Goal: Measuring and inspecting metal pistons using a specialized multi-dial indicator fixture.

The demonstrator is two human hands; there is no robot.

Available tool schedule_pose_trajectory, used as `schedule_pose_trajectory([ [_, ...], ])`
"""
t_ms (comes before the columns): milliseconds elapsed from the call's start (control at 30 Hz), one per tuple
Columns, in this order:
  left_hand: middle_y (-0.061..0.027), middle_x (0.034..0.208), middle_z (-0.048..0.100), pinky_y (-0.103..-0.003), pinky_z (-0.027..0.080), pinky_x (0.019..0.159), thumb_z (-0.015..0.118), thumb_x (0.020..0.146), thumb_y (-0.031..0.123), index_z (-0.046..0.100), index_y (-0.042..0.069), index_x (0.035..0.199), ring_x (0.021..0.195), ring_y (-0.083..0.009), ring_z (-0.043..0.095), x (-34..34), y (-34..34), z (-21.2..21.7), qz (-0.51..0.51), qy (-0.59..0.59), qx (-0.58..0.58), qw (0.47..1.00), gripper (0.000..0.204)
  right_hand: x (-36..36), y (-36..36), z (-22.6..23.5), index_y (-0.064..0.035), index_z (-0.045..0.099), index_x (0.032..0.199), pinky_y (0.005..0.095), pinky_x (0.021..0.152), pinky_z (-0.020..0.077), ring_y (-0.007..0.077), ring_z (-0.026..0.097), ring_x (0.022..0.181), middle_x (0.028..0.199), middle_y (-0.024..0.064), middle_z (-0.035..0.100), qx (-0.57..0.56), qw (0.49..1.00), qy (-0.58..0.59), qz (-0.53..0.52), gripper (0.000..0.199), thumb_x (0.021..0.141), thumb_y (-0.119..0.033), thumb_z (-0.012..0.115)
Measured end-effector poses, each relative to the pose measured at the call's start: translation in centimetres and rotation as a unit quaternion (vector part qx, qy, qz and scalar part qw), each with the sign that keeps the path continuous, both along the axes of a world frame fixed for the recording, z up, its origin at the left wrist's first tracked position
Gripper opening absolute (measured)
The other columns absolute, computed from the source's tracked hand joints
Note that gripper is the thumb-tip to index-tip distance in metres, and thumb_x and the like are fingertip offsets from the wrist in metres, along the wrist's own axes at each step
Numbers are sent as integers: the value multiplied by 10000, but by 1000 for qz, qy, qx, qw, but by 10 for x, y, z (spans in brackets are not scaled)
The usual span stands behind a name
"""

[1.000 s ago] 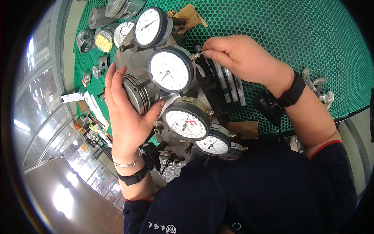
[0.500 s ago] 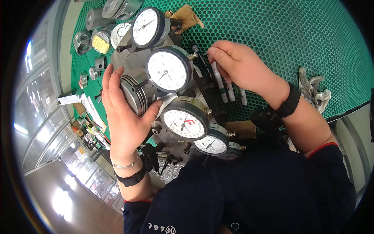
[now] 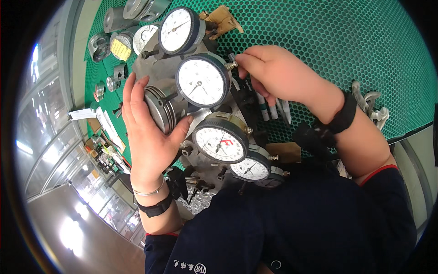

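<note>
A metal piston [image 3: 159, 108] with ring grooves lies on its side on a metal gauge fixture [image 3: 148, 68]. My left hand [image 3: 147, 137] grips it, fingers along the far side and thumb at the near edge. Round dial gauges stand over the fixture: one [image 3: 201, 83] right beside the piston, another [image 3: 219, 140] with a red mark nearer me. My right hand [image 3: 280, 75] is closed in a pinch beside the brass knob [image 3: 232, 65] of the first gauge. Whether the fingertips hold the knob or something else is hidden. Marker pens [image 3: 273, 112] lie partly under that hand.
Several pistons [image 3: 114, 20] stand at the far left, one bearing a yellow note [image 3: 120, 49]. Green honeycomb matting [image 3: 337, 41] covers the table. A crumpled grey-white glove or cloth [image 3: 372, 107] lies at the right. Brown cardboard [image 3: 226, 23] sits behind the gauges.
My right hand has shifted slightly left, from over the pens to the gauge's brass knob. My left hand stays on the piston. The view has shifted a little.
</note>
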State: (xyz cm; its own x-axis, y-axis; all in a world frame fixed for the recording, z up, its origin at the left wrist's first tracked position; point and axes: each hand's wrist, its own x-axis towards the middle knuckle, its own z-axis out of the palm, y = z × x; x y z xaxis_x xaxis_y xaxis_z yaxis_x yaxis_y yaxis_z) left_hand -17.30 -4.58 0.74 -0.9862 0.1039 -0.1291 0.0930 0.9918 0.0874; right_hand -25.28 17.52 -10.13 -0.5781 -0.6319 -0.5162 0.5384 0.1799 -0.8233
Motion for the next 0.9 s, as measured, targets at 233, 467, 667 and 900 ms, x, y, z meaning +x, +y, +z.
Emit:
schedule_pose_trajectory([
  [233,-251,1455,312,-489,326,1064,833,614,121,337,35,1383,1289,-432,375,-1,0,-1,-9,4,-6,1000,920,20,-2,-20,-109,508,801,223,390,261,72,314,452,553,-56,370,-268,861,-411,-137,259,970,-306,508],
  [467,-257,1459,307,-474,331,1066,835,612,106,320,31,1393,1292,-432,373,0,-4,0,-17,2,-11,1000,939,25,-5,-17,-130,485,783,195,390,206,49,266,463,570,-72,333,-345,774,-492,-201,252,969,-296,521],
  [667,-254,1435,340,-452,333,1077,835,611,97,301,9,1410,1292,-413,384,5,-5,10,15,-32,28,999,965,15,7,-15,-132,454,755,217,396,189,49,241,448,553,-72,330,-258,886,-356,-148,287,968,-309,530],
  [900,-224,1320,471,-425,425,1000,818,638,75,397,29,1373,1198,-373,492,-27,-13,30,16,-54,-40,998,848,-7,17,-19,-139,419,703,224,404,212,35,252,438,545,-83,324,-176,956,-143,-187,331,957,-300,557],
])
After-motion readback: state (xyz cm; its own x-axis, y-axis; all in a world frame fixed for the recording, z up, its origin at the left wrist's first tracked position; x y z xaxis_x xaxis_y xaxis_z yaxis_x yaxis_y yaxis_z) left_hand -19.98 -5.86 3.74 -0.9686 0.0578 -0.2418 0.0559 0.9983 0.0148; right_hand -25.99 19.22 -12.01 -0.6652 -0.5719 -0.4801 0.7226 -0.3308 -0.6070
